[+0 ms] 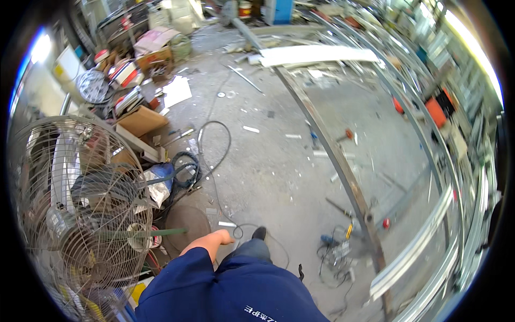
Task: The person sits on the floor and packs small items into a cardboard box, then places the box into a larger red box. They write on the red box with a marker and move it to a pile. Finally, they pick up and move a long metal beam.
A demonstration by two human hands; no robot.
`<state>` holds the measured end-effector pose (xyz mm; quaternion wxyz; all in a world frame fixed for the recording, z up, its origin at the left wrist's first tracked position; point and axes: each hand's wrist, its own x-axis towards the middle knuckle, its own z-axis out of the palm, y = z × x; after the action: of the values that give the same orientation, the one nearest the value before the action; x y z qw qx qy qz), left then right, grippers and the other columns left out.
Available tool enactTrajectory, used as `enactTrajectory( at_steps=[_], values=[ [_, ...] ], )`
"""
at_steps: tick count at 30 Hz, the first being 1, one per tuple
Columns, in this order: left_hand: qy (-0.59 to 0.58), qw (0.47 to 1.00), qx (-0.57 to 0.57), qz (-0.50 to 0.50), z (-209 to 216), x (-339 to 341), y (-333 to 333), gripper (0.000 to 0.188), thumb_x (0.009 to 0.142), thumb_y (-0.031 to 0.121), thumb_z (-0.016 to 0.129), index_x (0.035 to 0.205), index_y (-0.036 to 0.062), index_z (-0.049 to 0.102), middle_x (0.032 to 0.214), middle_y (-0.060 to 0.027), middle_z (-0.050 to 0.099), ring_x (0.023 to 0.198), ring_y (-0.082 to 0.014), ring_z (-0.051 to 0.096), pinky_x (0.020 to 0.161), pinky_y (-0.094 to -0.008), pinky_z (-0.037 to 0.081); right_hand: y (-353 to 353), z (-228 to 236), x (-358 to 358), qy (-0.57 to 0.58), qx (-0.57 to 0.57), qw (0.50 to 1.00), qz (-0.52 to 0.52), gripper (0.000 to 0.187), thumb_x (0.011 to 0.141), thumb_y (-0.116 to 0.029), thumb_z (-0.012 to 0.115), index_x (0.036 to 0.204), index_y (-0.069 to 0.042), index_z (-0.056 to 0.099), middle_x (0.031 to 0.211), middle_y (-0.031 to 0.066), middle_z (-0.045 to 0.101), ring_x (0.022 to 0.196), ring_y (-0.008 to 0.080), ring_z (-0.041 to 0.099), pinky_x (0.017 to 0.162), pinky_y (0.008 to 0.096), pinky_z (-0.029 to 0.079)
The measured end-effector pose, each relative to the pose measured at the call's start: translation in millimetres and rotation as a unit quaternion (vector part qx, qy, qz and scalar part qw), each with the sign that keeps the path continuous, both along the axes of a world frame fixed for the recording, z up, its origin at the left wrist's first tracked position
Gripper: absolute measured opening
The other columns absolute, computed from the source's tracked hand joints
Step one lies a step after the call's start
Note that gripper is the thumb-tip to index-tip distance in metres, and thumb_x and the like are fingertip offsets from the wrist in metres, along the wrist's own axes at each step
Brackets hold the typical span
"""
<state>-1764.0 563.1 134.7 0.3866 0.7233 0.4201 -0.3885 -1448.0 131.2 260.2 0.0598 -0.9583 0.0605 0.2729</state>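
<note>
My left hand (224, 236) hangs low in front of my dark blue shirt (230, 292), past the end of its short sleeve. Its fingers are small and foreshortened, so I cannot make out whether they are closed or hold anything. Below it, a thin black cable (217, 196) runs along the concrete floor and curls into a small loop near the hand. A round brown base plate (188, 222) lies just to the left. One dark shoe (260, 233) shows ahead of my body. My right hand is out of view.
A large wire-caged fan (86, 209) stands close on the left, near an open cardboard box (142, 121) and a coiled hose (186, 169). A long steel beam (327, 139) crosses on the right, with white strips (413, 241) near it. Tools and scraps litter the floor.
</note>
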Motion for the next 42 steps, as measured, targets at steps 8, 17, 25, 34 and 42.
enactTrajectory(
  at_steps=[8, 17, 25, 34, 42],
  values=[
    [-0.187, 0.948, 0.115, 0.229, 68, 70, 212, 0.064, 0.085, 0.057, 0.064, 0.11, -0.0014, 0.071, 0.114, -0.024, 0.068, 0.11, -0.0391, 0.063, 0.097, -0.043, 0.05, 221, 13, 117, -0.017, -0.043, 0.986, 0.158, 0.128, 0.053, -0.029, 0.087, 0.158, -0.023, 0.014, 0.132, 0.0334, 0.044, 0.122, 0.0469, 0.049, 0.105, 0.0503, 0.043],
    [-0.076, 0.89, 0.206, 0.399, 88, -25, 373, 0.064, 0.083, 0.054, 0.066, 0.108, -0.0048, 0.07, 0.113, -0.0263, 0.067, 0.109, -0.0391, 0.064, 0.093, -0.045, 0.051, 465, -12, 228, -0.024, -0.102, 0.958, 0.267, 0.13, 0.053, -0.03, 0.088, 0.159, -0.023, 0.012, 0.131, 0.0334, 0.043, 0.123, 0.0467, 0.048, 0.105, 0.0503, 0.042],
    [0.125, 0.79, 0.145, 0.582, 79, -61, 286, 0.042, 0.088, 0.033, 0.058, 0.102, -0.004, 0.072, 0.113, -0.0282, 0.066, 0.11, -0.0412, 0.063, 0.093, -0.045, 0.05, 805, 9, 285, -0.036, -0.02, 0.896, 0.442, 0.133, 0.053, -0.032, 0.089, 0.159, -0.022, 0.009, 0.13, 0.0324, 0.043, 0.124, 0.0465, 0.046, 0.107, 0.0498, 0.041],
    [-0.001, 0.895, -0.184, 0.406, -33, -55, 319, 0.046, 0.082, 0.028, 0.066, 0.124, 0.0074, 0.065, 0.11, -0.0166, 0.071, 0.1, -0.0316, 0.068, 0.084, -0.0417, 0.054, 1125, 32, 234, -0.069, 0.084, 0.858, 0.501, 0.133, 0.054, -0.03, 0.089, 0.16, -0.021, 0.009, 0.13, 0.0313, 0.042, 0.12, 0.0472, 0.048, 0.105, 0.0492, 0.042],
    [-0.075, 0.628, 0.215, 0.744, 95, -126, 764, 0.048, 0.084, 0.041, 0.066, 0.107, -0.001, 0.069, 0.107, -0.0239, 0.069, 0.103, -0.0379, 0.066, 0.087, -0.0433, 0.052, 1323, 47, 174, -0.044, -0.026, 0.837, 0.545, 0.133, 0.055, -0.033, 0.091, 0.159, -0.021, 0.009, 0.137, 0.0323, 0.038, 0.125, 0.0457, 0.048, 0.105, 0.049, 0.044]
  ],
)
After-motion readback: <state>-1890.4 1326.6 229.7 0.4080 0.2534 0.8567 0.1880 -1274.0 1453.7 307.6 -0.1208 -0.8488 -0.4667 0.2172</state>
